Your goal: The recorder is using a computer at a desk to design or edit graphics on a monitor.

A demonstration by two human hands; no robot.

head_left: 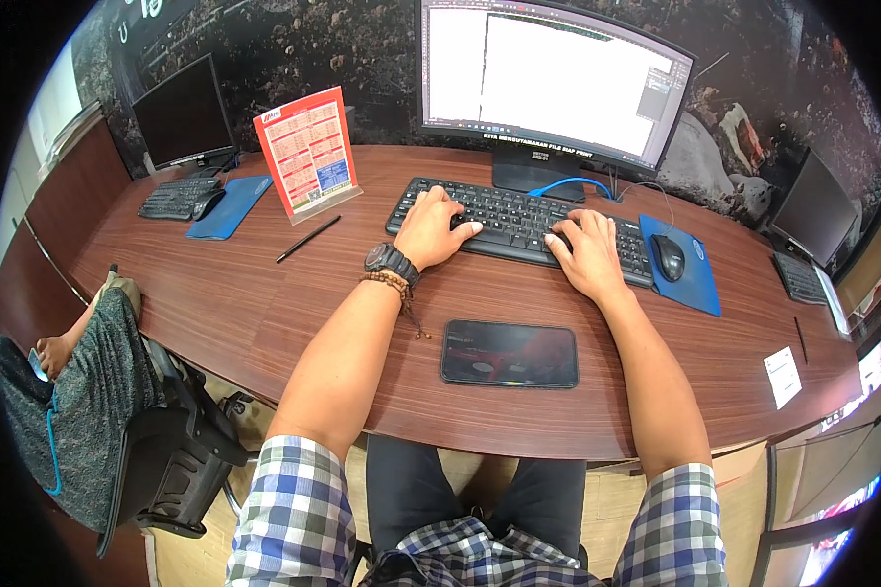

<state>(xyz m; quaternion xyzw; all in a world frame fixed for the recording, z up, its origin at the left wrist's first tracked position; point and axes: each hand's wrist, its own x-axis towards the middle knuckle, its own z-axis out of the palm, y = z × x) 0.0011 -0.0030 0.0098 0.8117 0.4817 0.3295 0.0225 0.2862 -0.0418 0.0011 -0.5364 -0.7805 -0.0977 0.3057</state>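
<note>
Both my hands rest on a black keyboard (504, 213) on the wooden desk. My left hand (429, 231), below a black watch and beaded bracelet, lies over its left part, thumb stretched toward the lower keys. Over the right part is my right hand (587, 256), fingers apart on the keys. Neither hand grips anything; some fingertips are hidden behind the hands. A curved monitor (558, 83) stands behind the keyboard, showing a mostly white window. Between my forearms a dark smartphone (509, 354) lies flat near the desk's front edge.
Right of the keyboard, a black mouse (669, 257) sits on a blue mouse pad (700, 284). A red-and-white sign (308, 152) stands at left, near a black pen (308, 239). A seated person (98, 362) is beside the desk at left. A paper slip (781, 378) lies at right.
</note>
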